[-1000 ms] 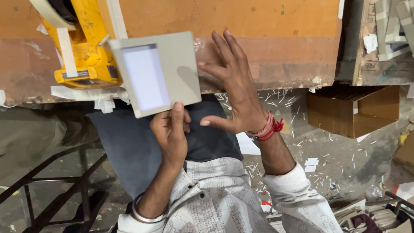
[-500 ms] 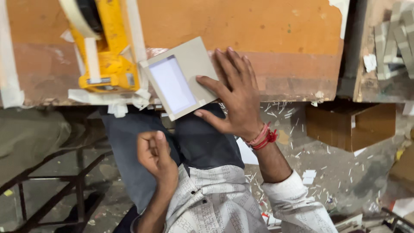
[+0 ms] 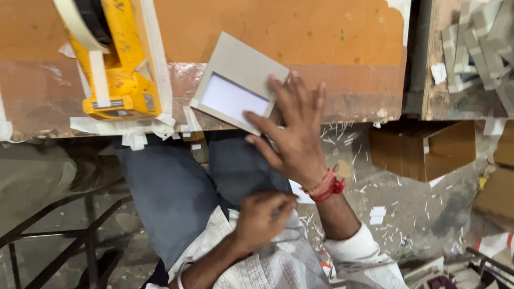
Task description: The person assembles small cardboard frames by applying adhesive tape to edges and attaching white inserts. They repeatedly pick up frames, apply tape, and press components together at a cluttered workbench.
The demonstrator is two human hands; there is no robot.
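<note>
Pressing flat on a grey card frame [image 3: 235, 75] with a white window, the right hand [image 3: 292, 139] spreads its fingers [image 3: 278, 88] apart, apparently to steady the piece at the desk [image 3: 300, 32] edge. The left hand [image 3: 262, 217] rests curled at the lap, holding nothing visible. A yellow tape dispenser [image 3: 115, 64] sits just beside.

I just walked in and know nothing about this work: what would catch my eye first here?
Probably the bright yellow tape dispenser at the left of the orange workbench. Beside it, the right hand presses spread fingers on a grey card with a white window at the bench edge. The left hand rests empty near the lap.
</note>
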